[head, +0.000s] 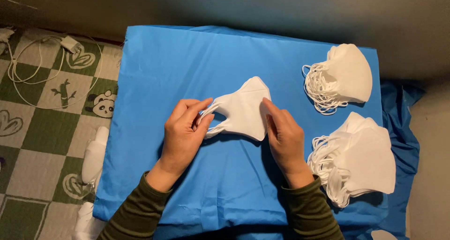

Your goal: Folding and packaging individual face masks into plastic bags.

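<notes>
A folded white face mask (243, 110) lies on the blue cloth (187, 62) at the middle. My left hand (183, 133) pinches the mask's ear loops at its left end between thumb and fingers. At the mask's right edge, my right hand (284, 136) grips it with thumb and forefinger. Both sleeves are dark olive green.
Two stacks of white masks sit on the cloth's right side, one at the back (343, 75) and one nearer (362, 158). A green-and-white checked blanket (42, 132) lies left, with a white charger cable (33, 66) and a white object (93, 155) by the cloth's edge.
</notes>
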